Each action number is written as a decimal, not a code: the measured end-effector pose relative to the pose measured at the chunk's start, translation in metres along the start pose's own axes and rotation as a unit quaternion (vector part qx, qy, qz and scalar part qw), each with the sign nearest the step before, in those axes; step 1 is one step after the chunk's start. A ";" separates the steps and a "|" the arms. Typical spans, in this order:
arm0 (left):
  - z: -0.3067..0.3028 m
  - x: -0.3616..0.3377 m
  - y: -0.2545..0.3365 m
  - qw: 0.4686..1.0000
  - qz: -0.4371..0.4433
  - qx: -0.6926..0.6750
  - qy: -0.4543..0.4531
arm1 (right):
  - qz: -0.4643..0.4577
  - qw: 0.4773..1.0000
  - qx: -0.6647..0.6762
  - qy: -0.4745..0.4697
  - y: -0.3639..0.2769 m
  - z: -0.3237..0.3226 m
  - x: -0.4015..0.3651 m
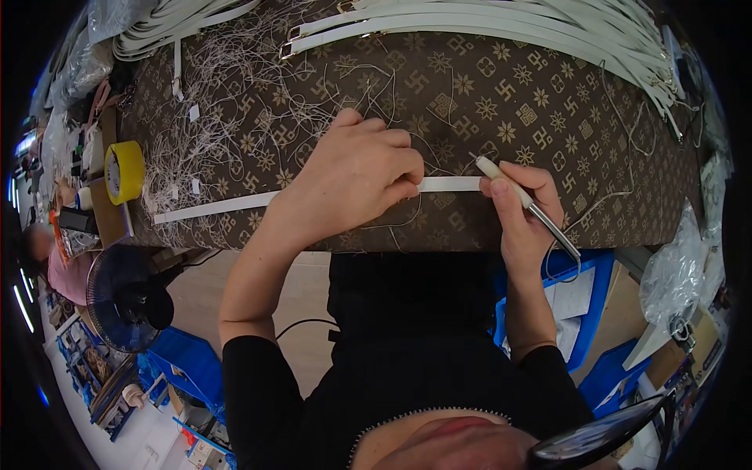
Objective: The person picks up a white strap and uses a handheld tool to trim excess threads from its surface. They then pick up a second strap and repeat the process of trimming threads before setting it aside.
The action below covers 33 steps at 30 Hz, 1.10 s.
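Note:
A narrow white strap [215, 210] lies across the near edge of the patterned cloth. My left hand [352, 176] is closed over it, thumb and forefinger pinching near the strap's right part. Between my hands a short stretch of the strap shows. My right hand [529, 207] grips a pen-like tool [552, 229] with a pale section and a silver metal shaft, its pale end pointing up and left. The fingertips of that hand are at the strap's right end. Thin thread runs near both hands; where it is attached is hard to see.
Tangled thread ends [227, 102] cover the cloth's left side. White belts with buckles [470, 22] are piled at the back. A yellow tape roll [124, 172] stands at left, above a black fan [129, 298]. Blue bins [599, 301] stand below the table. Another person sits far left.

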<state>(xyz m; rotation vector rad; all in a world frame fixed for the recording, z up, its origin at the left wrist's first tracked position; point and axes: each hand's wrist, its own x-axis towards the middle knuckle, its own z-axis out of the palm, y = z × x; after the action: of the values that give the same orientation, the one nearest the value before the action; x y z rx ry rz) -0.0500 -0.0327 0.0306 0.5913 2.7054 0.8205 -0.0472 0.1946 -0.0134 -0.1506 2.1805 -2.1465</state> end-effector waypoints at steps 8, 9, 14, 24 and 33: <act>0.010 -0.002 0.000 0.996 0.070 0.059 0.020 | 0.017 1.000 0.000 -0.003 -0.003 0.002 0.002; 0.009 -0.003 0.000 0.996 0.070 0.060 0.018 | 0.014 1.000 -0.005 -0.002 -0.003 0.002 0.002; 0.003 -0.005 -0.004 0.993 0.076 0.038 0.079 | 0.023 1.000 0.011 0.006 -0.001 0.002 0.003; -0.006 0.000 0.014 0.948 0.189 0.254 0.021 | 0.030 0.999 0.035 0.004 -0.002 0.002 0.004; 0.001 0.004 0.023 0.871 0.266 0.412 -0.027 | 0.041 0.999 0.016 0.008 -0.005 0.003 0.005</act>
<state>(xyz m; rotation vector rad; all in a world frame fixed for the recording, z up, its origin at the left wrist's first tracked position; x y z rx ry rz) -0.0459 -0.0133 0.0427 1.5423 2.7686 -0.3498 -0.0514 0.1914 -0.0080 -0.0420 2.1212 -2.1437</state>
